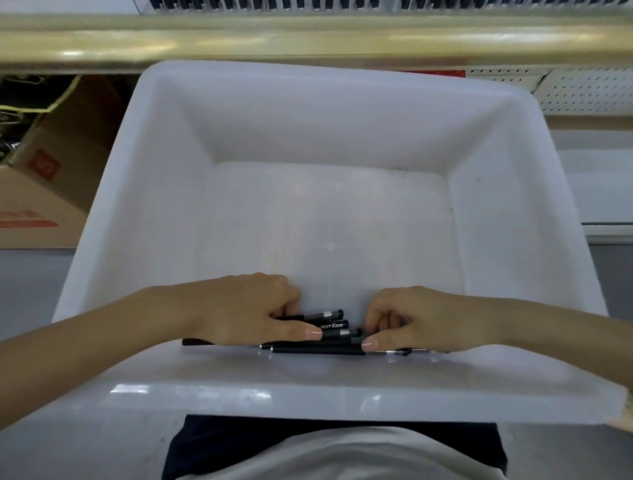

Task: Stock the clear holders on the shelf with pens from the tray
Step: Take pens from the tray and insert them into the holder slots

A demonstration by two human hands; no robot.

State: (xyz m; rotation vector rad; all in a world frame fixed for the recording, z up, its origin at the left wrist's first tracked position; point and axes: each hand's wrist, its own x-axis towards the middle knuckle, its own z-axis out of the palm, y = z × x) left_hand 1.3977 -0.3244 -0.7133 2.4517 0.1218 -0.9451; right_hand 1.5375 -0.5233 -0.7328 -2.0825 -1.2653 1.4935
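Head view: two hands meet by the near wall of one white tray (pixel 342 401), on a small bundle of black pens (pixel 318 350), about five, with some hidden under the fingers. The left hand (pixel 246 308) curls round the bundle's left part, and the right hand (pixel 421 318) pinches its right part. Beyond the tray runs one pale shelf edge (pixel 308 37); one cardboard box (pixel 51 164) sits far left.

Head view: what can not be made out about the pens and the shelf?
All in the head view.
Pens: the count is hidden; the left hand and right hand cover the bundle in the tray.
Shelf holders: cut off by the top edge, blurred.
Box label: blurred, unreadable.
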